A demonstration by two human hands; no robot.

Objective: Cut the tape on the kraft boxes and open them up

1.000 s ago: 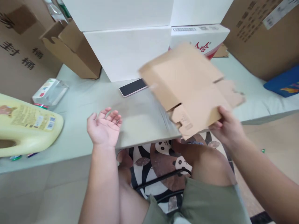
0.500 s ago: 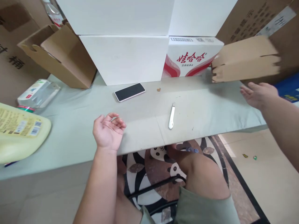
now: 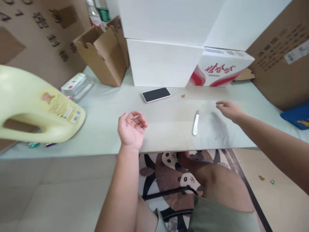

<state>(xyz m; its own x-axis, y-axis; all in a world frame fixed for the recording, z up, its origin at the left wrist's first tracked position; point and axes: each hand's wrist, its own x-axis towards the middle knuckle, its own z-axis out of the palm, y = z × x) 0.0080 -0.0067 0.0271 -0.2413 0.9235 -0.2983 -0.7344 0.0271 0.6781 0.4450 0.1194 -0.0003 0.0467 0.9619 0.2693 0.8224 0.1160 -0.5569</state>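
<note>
Fingers loosely curled and palm turned up, the left hand (image 3: 132, 130) holds nothing at the front edge of the table (image 3: 169, 137); whether it touches the cloth cannot be told. Well apart from it, the right hand (image 3: 229, 110) is empty too, fingers reaching forward and the palm not visible, over the right part of the table.

At the table's left end, a pale yellow jug (image 3: 45, 96) leans across the front corner. Behind it stands a large brown carton (image 3: 43, 35), and just beside the jug lies a clear plastic pack (image 3: 78, 85). Farther right, near the back edge, an open-topped cardboard box (image 3: 106, 58) stands upright, with bottles (image 3: 94, 14) behind it. White boxes (image 3: 164, 62) are stacked along the back. A phone (image 3: 156, 95) lies in front of them, dark face up, and right of it a small brown scrap (image 3: 183, 95).

Between the two hands, nearer the right one, a white utility knife (image 3: 195, 124) lies close to the front edge, its narrower end pointing to the back. Behind the right hand is a white carton with red lettering (image 3: 219, 72). At the right end, a blue package (image 3: 296, 116) sits before a large carton with a label (image 3: 277, 64).
</note>
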